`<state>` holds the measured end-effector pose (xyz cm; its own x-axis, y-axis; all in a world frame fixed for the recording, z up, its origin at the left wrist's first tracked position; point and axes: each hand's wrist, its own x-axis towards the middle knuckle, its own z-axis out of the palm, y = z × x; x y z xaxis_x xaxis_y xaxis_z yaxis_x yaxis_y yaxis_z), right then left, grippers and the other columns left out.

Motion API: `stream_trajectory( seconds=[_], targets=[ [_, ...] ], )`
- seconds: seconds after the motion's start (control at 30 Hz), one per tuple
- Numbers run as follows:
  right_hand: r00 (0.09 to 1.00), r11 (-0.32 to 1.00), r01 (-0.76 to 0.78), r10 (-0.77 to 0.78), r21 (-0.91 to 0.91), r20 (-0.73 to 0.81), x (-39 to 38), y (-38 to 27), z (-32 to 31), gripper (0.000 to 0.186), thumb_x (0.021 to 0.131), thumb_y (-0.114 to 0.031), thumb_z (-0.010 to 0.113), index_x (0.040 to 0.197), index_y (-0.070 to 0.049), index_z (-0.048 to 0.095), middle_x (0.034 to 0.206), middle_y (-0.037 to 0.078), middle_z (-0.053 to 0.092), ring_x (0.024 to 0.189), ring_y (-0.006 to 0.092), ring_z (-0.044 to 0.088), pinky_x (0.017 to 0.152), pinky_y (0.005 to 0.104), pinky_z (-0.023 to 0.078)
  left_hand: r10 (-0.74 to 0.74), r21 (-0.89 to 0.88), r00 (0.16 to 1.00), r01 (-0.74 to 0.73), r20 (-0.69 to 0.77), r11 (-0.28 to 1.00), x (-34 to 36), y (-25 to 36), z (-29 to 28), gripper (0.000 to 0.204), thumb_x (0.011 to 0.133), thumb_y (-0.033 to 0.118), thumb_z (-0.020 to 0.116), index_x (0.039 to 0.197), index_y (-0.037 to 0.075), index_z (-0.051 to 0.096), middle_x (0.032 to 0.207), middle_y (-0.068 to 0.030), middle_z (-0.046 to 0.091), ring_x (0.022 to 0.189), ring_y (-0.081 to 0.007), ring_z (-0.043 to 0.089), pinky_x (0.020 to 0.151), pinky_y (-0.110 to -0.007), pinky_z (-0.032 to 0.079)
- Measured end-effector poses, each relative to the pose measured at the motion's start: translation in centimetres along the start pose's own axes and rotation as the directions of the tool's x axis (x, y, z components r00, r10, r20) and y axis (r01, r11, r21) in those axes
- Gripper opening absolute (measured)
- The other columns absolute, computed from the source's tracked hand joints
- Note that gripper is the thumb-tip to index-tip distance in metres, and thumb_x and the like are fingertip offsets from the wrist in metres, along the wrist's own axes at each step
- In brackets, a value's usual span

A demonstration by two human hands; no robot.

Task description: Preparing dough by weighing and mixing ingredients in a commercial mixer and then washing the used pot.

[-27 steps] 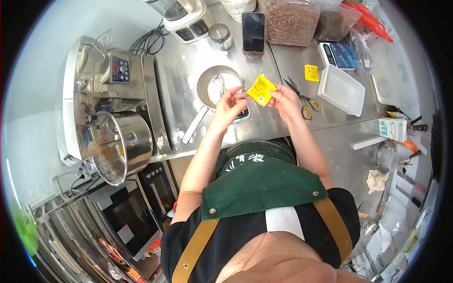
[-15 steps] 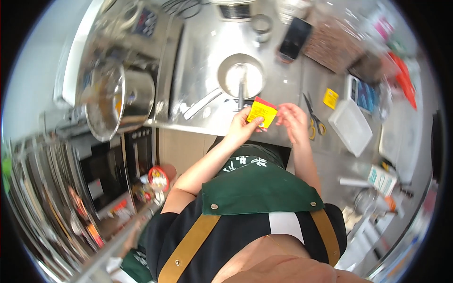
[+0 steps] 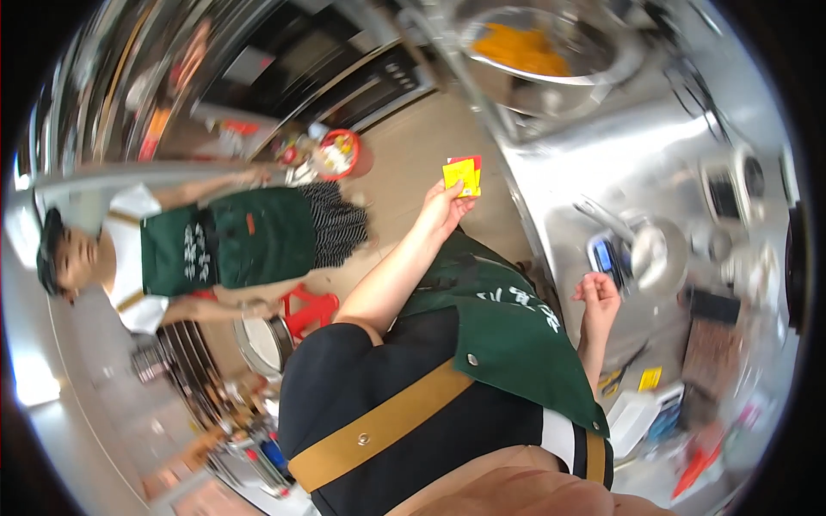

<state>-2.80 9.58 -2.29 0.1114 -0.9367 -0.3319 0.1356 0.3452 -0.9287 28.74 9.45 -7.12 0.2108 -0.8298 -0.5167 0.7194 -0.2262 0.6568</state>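
My left hand [image 3: 449, 203] grips a yellow packet [image 3: 461, 172] with red showing behind it, held out over the floor beside the counter. My right hand [image 3: 597, 297] is loosely curled by the counter, fingers slightly apart, with nothing visible in it. Near it are a scale with a lit display [image 3: 606, 260] and a pan [image 3: 662, 258] containing white contents. Lower on the counter lie scissors [image 3: 615, 378] and another yellow packet [image 3: 650, 377]; the view is blurred there.
A co-worker [image 3: 228, 237] in a green apron stands at left, holding a round container [image 3: 261, 342] near a red stool [image 3: 310, 310]. A red bucket [image 3: 360, 153] stands beside the ovens [image 3: 323, 86]. A large steel bowl [image 3: 602, 69] sits along the metal counter [image 3: 568, 163].
My view has swung left, bringing the co-worker into sight. My left hand has carried the packets away from the pan; my right hand has separated from them.
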Motion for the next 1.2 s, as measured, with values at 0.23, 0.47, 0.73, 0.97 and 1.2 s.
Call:
stream_trajectory(
  seconds=[0.23, 0.47, 0.73, 0.97, 1.2],
  targets=[
    [0.890, 0.907, -0.167, 0.308, -0.388, 0.335, 5.9, 5.7, 13.0, 0.012, 0.083, -0.012, 0.055, 0.081, -0.001, 0.052, 0.064, 0.002, 0.053, 0.050, 0.0071, 0.048, 0.048, 0.0187, 0.039, -0.076, -0.432, 0.820, -0.218, -0.568, 0.875, 7.3, 7.2, -17.9, 0.022, 0.085, 0.011, 0.037, 0.102, 0.000, 0.044, 0.086, -0.0161, 0.055, 0.068, -0.0225, 0.057, 0.055, -0.030, 0.049],
    [0.820, 0.765, -0.322, 0.520, -0.558, 0.240, 9.7, 12.2, 24.1, 0.011, 0.083, -0.013, 0.054, 0.080, -0.002, 0.053, 0.063, 0.000, 0.053, 0.052, 0.0061, 0.047, 0.048, 0.0194, 0.038, -0.056, -0.269, 0.603, -0.270, -0.796, 0.925, 16.2, 11.4, -36.0, 0.020, 0.083, 0.007, 0.041, 0.102, 0.003, 0.045, 0.086, -0.0117, 0.056, 0.069, -0.0197, 0.058, 0.054, -0.028, 0.050],
    [0.729, 0.541, -0.470, 0.683, -0.697, 0.039, 11.4, 18.9, 28.5, 0.008, 0.082, -0.009, 0.053, 0.079, -0.002, 0.052, 0.063, 0.003, 0.054, 0.050, 0.0095, 0.050, 0.047, 0.0211, 0.041, -0.154, -0.243, 0.443, -0.152, -0.883, 0.958, 27.0, 11.7, -55.7, 0.024, 0.084, 0.008, 0.045, 0.109, 0.010, 0.045, 0.090, -0.0076, 0.056, 0.067, -0.0156, 0.057, 0.053, -0.023, 0.048],
    [0.667, 0.462, -0.584, 0.742, -0.668, -0.069, 11.9, 22.0, 28.6, 0.011, 0.083, -0.011, 0.052, 0.078, -0.002, 0.049, 0.063, 0.005, 0.054, 0.050, 0.0106, 0.052, 0.046, 0.0226, 0.043, 0.176, 0.215, 0.291, 0.111, -0.941, 0.970, 32.6, 11.6, -65.0, 0.039, 0.079, 0.001, 0.048, 0.117, 0.006, 0.041, 0.101, -0.0127, 0.054, 0.079, -0.0269, 0.058, 0.066, -0.033, 0.048],
    [0.629, 0.401, -0.642, 0.763, -0.653, -0.149, 12.3, 25.1, 27.8, 0.009, 0.082, -0.010, 0.053, 0.081, -0.001, 0.050, 0.066, 0.005, 0.055, 0.052, 0.0108, 0.053, 0.047, 0.0230, 0.045, 0.554, 0.651, 0.418, 0.684, -0.720, 0.329, 34.7, 13.2, -63.8, 0.049, 0.070, 0.014, 0.059, 0.117, 0.017, 0.046, 0.104, -0.0195, 0.048, 0.089, -0.0312, 0.054, 0.075, -0.036, 0.046]
  ],
)
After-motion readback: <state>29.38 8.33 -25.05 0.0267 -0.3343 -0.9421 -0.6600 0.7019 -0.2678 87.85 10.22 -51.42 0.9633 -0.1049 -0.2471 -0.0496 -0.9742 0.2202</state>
